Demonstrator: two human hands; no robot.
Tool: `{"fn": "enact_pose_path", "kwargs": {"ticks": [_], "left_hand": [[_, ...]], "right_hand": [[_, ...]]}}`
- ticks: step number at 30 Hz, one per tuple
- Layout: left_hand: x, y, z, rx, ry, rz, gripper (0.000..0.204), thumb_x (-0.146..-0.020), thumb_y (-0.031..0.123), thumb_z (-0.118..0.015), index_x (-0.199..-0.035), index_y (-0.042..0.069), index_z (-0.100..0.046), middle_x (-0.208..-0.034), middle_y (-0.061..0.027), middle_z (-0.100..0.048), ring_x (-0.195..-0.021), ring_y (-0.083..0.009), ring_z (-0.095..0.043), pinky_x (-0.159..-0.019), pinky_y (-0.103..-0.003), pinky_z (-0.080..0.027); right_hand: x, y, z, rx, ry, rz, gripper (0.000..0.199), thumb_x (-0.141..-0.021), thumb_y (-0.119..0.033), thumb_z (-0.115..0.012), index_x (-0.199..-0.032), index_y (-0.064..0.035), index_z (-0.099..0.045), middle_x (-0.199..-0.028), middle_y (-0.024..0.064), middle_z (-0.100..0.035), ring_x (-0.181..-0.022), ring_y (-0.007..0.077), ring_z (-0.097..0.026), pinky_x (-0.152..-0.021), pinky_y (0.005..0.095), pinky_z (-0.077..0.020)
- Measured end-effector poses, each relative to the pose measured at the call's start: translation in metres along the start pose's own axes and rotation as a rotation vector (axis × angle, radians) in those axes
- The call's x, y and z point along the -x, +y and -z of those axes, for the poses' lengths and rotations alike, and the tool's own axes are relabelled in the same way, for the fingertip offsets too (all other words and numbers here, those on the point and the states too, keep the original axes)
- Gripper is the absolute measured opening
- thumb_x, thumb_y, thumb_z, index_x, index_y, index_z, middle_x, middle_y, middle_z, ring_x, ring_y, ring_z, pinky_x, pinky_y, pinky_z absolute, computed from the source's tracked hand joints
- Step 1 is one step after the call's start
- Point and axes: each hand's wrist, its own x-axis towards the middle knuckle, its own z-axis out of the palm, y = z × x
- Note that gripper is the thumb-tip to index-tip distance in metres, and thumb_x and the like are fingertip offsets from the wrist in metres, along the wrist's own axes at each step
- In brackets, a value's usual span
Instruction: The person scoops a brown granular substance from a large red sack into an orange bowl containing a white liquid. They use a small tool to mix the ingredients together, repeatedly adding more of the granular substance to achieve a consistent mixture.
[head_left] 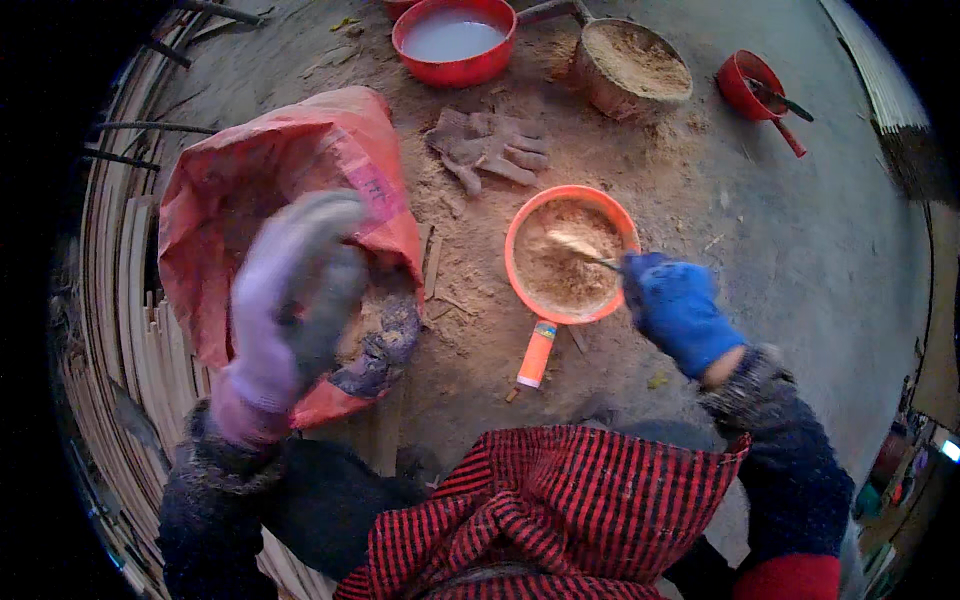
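My right hand (680, 308), in a blue glove, is closed round a small trowel-like tool (598, 260) with a thin metal neck. The tool's pale, blurred end lies in brown sawdust-like powder inside an orange plastic pan (512, 255). That pan sits on the ground, its orange handle (536, 356) pointing toward me. My left hand (300, 290), in a lilac and grey glove, hovers over the mouth of a red woven sack (230, 165). Motion smears it, but the fingers curve apart from the thumb and nothing shows in them. Part of the sack's inside is hidden behind it.
Past the pan lie brown work gloves (490, 145). Farther off stand a red basin (456, 72) of cloudy liquid, a metal pot (610, 95) of sawdust and a red dipper (745, 90) holding a dark-bladed tool. Long wooden strips (130, 300) are stacked along the left.
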Motion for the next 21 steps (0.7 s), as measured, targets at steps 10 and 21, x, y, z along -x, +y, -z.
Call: {"fn": "enact_pose_path", "kwargs": {"ticks": [10,21], "left_hand": [[0.130,-0.047,-0.294,0.650,-0.128,0.801,0.041,-0.085,0.015,-0.070,-0.120,0.001,-0.055,-0.104,-0.0108,-0.065,-0.087,-0.0152,-0.060,-0.080,-0.030,-0.049],[0.121,0.036,-0.300,1.246,-0.224,1.180,0.031,-0.080,0.008,-0.069,-0.105,0.006,-0.051,-0.081,-0.0044,-0.055,-0.067,-0.0172,-0.056,-0.055,-0.035,-0.047]], "right_hand": [[-0.011,0.002,0.004,0.035,-0.273,-0.089,0.016,-0.079,-0.019,-0.058,-0.090,-0.0115,-0.067,-0.077,0.0133,-0.069,-0.067,0.0300,-0.069,-0.056,0.0444,-0.0526],[0.001,0.006,-0.078,-0.159,-0.202,-0.400,0.021,-0.082,-0.023,-0.056,-0.079,-0.0065,-0.068,-0.077,0.0163,-0.068,-0.073,0.0332,-0.068,-0.060,0.0475,-0.0528]]}}
